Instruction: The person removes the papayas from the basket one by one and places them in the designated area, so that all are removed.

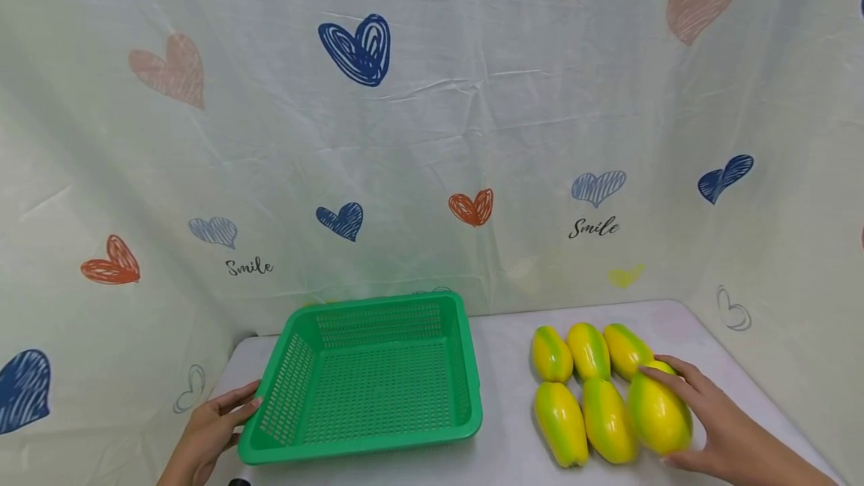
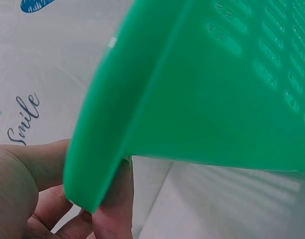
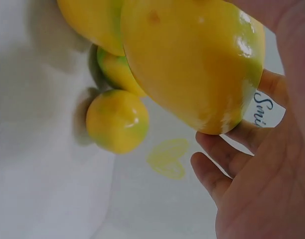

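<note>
A green plastic basket (image 1: 378, 437) with slotted walls and base stands on the table with nothing inside. My left hand (image 1: 212, 426) grips its left rim; in the left wrist view the thumb and fingers (image 2: 117, 204) pinch the rim's corner. At the right, my right hand (image 1: 718, 415) holds a glossy yellow-and-green papaya (image 1: 660, 407), fingers over its top and thumb at its near side. The right wrist view shows that papaya (image 3: 187, 59) large, with fingertips (image 3: 212, 144) along its end. Several like papayas (image 1: 562, 422) lie to its left and behind it in two rows.
The table (image 1: 506, 396) has a white cover. Behind and beside it hangs a pale curtain (image 1: 432, 133) printed with hearts and the word Smile. A small black object (image 1: 239, 482) shows at the bottom edge, near the basket's front left corner.
</note>
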A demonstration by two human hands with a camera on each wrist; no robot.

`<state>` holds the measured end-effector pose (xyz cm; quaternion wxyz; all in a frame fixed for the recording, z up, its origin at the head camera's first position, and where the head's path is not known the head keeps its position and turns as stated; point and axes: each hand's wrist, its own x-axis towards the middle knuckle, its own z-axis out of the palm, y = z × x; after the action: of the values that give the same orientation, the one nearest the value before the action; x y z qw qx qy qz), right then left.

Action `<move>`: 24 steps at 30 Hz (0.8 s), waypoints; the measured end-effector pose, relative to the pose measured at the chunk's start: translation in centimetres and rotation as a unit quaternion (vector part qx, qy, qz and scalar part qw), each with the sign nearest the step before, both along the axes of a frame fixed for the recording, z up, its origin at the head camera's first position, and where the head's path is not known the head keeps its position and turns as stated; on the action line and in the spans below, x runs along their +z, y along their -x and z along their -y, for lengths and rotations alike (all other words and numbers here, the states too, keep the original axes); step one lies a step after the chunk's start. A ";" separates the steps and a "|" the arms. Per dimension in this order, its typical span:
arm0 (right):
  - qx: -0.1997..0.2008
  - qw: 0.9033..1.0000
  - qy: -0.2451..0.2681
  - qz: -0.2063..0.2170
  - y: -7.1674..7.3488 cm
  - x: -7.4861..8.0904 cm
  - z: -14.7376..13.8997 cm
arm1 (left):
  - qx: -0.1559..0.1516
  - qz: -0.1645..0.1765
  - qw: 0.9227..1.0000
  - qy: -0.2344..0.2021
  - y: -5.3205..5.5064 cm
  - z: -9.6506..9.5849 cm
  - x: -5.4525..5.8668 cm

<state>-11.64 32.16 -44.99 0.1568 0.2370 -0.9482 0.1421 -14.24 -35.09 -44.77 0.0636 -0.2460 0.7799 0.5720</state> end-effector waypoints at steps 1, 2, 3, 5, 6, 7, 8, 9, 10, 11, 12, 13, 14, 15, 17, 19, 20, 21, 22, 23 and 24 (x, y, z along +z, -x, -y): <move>-0.001 1.000 0.000 0.003 0.0 -0.1 -0.1 | 0.004 0.002 1.000 0.001 0.0 0.0 0.0; -0.002 1.000 0.001 0.008 0.0 -0.2 -0.2 | 0.007 0.003 1.000 0.002 0.1 0.0 -0.1; -0.004 1.000 0.003 0.017 0.0 -0.2 -0.3 | 0.007 0.005 1.000 0.003 0.1 0.0 -0.1; -0.008 1.000 0.005 0.026 0.0 -0.4 -0.5 | 0.010 0.008 1.000 0.005 0.2 0.0 -0.1; -0.010 0.999 0.006 0.033 -0.1 -0.5 -0.6 | 0.011 0.009 1.000 0.005 0.2 0.0 -0.1; -0.011 0.999 0.006 0.038 0.0 -0.6 -0.7 | 0.009 0.010 1.000 0.007 0.2 0.0 -0.1; -0.012 0.999 0.006 0.039 0.0 -0.7 -0.8 | 0.008 0.011 1.000 0.007 0.2 0.0 -0.2; -0.013 0.999 0.005 0.042 -0.1 -0.8 -0.9 | 0.007 0.011 1.000 0.008 0.2 0.1 -0.2; -0.014 0.999 0.004 0.044 -0.1 -0.9 -1.0 | 0.008 0.013 1.000 0.009 0.2 0.1 -0.1; -0.013 0.999 0.005 0.046 -0.1 -1.0 -1.1 | 0.008 0.013 1.000 0.009 0.2 0.1 -0.1; -0.010 0.999 0.008 0.050 -0.1 -1.2 -1.2 | 0.007 0.013 1.000 0.009 0.2 0.1 -0.1; -0.007 0.999 0.010 0.051 0.0 -1.3 -1.3 | 0.008 0.014 1.000 0.010 0.2 0.1 -0.1; -0.004 0.998 0.012 0.054 -0.1 -1.5 -1.3 | 0.009 0.013 1.000 0.010 0.2 0.0 -0.1; -0.001 0.998 0.016 0.060 -0.1 -1.6 -1.4 | 0.010 0.012 1.000 0.010 0.2 0.0 -0.1; 0.003 0.998 0.021 0.067 -0.1 -1.9 -1.5 | 0.007 0.010 1.000 0.010 0.2 0.0 -0.1; 0.006 0.997 0.022 0.072 0.0 -2.1 -1.6 | 0.007 0.009 1.000 0.010 0.2 0.0 -0.1; 0.007 0.997 0.023 0.074 0.0 -2.2 -1.7 | 0.008 0.009 1.000 0.010 0.2 0.0 -0.1; 0.009 0.997 0.024 0.073 0.0 -2.4 -1.7 | 0.008 0.010 1.000 0.010 0.2 0.0 -0.1; 0.011 0.997 0.023 0.071 0.1 -2.5 -1.8 | 0.008 0.011 1.000 0.010 0.2 0.0 -0.1; 0.014 0.997 0.023 0.072 0.2 -2.6 -1.8 | 0.009 0.012 1.000 0.012 0.2 0.0 -0.2; 0.016 0.997 0.023 0.073 0.2 -2.8 -1.8 | 0.010 0.014 1.000 0.013 0.3 0.0 -0.2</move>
<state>-11.84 34.01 -47.74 0.0900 0.2378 -0.9497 0.1829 -14.50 -35.07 -45.00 0.0653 -0.2626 0.7837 0.5592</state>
